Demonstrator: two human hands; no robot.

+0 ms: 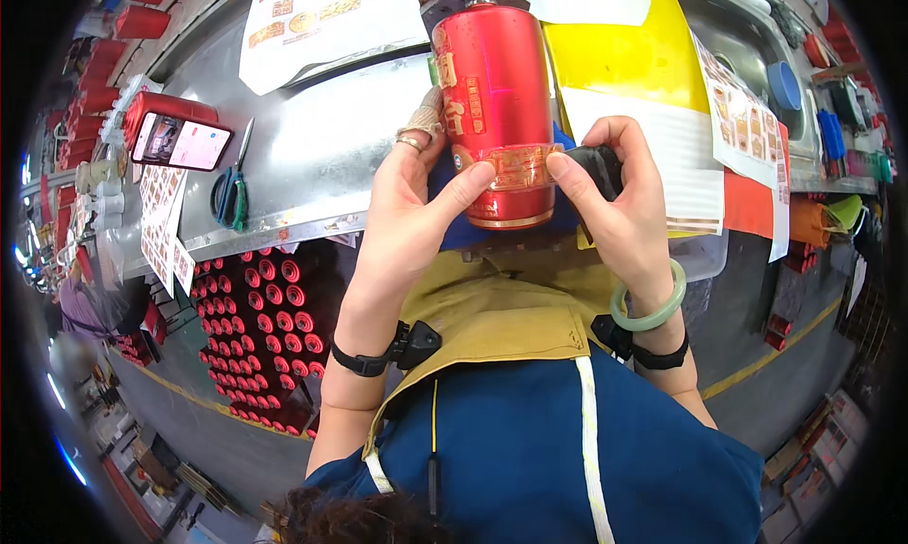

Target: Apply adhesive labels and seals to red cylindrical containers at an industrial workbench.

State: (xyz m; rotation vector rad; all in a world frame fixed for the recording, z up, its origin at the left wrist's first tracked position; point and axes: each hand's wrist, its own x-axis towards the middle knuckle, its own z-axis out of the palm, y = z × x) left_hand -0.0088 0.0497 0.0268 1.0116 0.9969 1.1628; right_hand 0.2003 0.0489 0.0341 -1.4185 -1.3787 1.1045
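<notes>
Pressing the gold label (523,166) flat on the red bottle (494,99), both thumbs are pinched on its ends by left hand (411,199) and right hand (619,199); smoothing outward is advised.

A grey sheet-metal bench (322,137) carries everything. Well left of the left hand's fingers (427,128), a pair of scissors (230,192) lies flat near the bench's front edge, and farther left a phone (180,143) leans against a red box (156,109). Up and left of those fingers a white sheet of printed labels (322,19) lies on the metal. Just right of the right hand's fingers (605,132) lie yellow and white sheets (643,80), then a strip of labels (742,118).
</notes>
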